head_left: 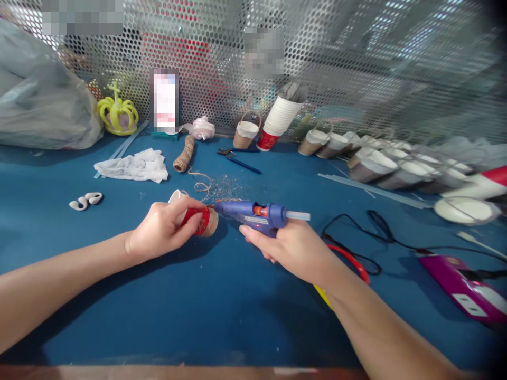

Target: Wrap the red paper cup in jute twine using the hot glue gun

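Observation:
My left hand (166, 227) is closed around a red paper cup (201, 221) that lies tilted on its side, its white mouth facing left. Twine is wound about the base end of the cup. In my right hand (283, 240) is a blue glue gun (241, 211) with a clear glue stick out of its back. Its nozzle meets or nearly meets the cup near the wound twine; I cannot tell which. Behind the cup, a loose strand runs to a roll of twine (184, 154).
Blue-handled pliers (241, 158) and stacked paper cups (281, 116) stand farther back. Twine-wrapped cups (372, 163) crowd the right. A purple power strip (459, 290) and black cable (386, 232) lie near my right arm. White cloth (132, 166) and a yellow crown (118, 113) are at left.

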`<state>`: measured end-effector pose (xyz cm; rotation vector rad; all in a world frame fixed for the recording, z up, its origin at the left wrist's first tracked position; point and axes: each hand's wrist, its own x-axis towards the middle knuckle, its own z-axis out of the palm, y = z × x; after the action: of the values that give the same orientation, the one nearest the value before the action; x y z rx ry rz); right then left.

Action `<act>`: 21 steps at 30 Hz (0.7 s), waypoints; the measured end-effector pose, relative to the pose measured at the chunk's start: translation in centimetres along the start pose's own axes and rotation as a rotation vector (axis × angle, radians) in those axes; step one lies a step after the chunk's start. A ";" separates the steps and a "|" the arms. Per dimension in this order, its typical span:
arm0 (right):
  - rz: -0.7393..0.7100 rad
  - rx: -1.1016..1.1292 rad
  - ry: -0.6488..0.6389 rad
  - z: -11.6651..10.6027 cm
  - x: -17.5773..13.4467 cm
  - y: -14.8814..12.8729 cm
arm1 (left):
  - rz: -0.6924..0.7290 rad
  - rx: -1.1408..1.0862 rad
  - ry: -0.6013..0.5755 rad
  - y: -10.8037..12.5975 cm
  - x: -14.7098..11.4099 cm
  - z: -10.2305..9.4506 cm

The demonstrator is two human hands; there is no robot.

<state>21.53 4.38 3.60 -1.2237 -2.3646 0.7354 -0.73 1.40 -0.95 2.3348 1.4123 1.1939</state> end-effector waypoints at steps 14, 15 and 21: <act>-0.020 -0.066 0.027 0.0 -1.2 0.0 | -0.309 -0.079 -0.004 -0.2 0.8 0.0; -0.021 -0.068 0.029 0.1 -1.2 0.0 | -0.328 -0.089 -0.004 -0.2 0.9 0.0; -0.117 -0.089 0.027 0.2 -1.3 -1.0 | -0.418 -0.137 0.006 -0.3 1.1 0.0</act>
<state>21.49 2.78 3.94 -1.1114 -2.4463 0.5788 -0.65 2.48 -0.51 1.8247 1.6543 1.1300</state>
